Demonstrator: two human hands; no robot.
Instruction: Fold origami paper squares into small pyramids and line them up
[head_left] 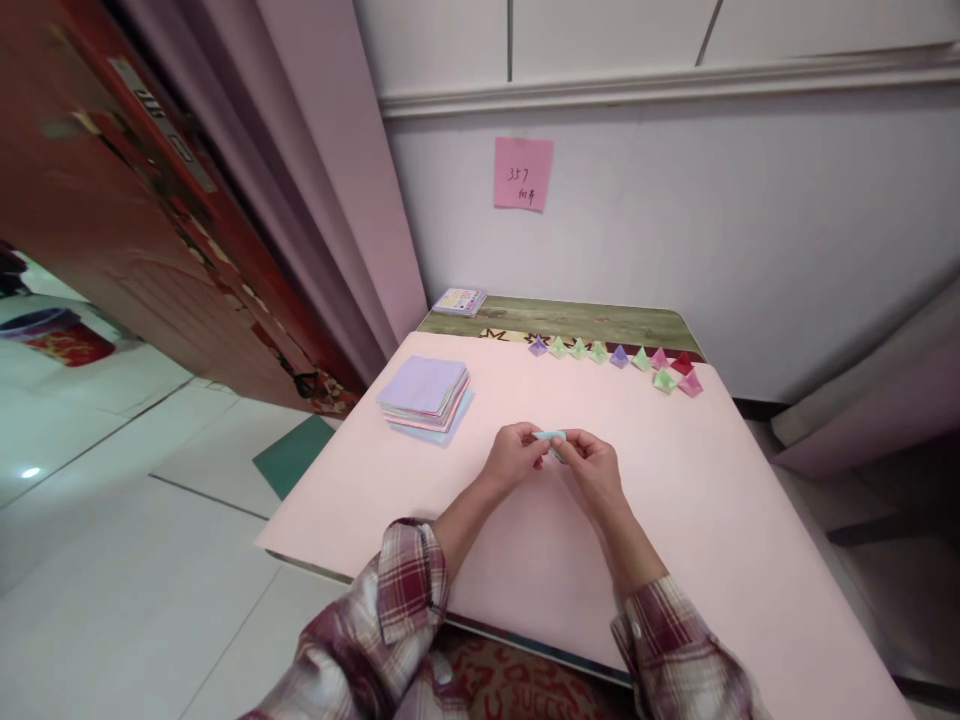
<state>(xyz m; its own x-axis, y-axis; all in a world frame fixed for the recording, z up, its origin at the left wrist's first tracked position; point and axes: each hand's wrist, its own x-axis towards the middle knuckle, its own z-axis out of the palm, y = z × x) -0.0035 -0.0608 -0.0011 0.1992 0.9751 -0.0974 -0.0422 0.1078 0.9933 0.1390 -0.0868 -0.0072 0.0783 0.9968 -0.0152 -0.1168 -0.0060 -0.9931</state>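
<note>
A small folded piece of light blue paper [550, 435] is held up over the middle of the pink table top. My left hand [516, 452] pinches its left end, and my right hand [592, 462] grips its right side with thumb and fingers. Part of the paper is hidden behind my fingers. Beyond my hands, several small folded paper shapes [598, 352] in purple, green, pink and red stand along the far edge. To the left lies a stack of coloured paper squares [424, 385], with a lilac sheet on top.
The pink-covered table [465, 520] meets the wall at its far side. A small packet [460, 302] lies in the far left corner. On the wall hangs a pink note [523, 174]. A green sheet [294, 456] is on the floor at left, near the red door [150, 200].
</note>
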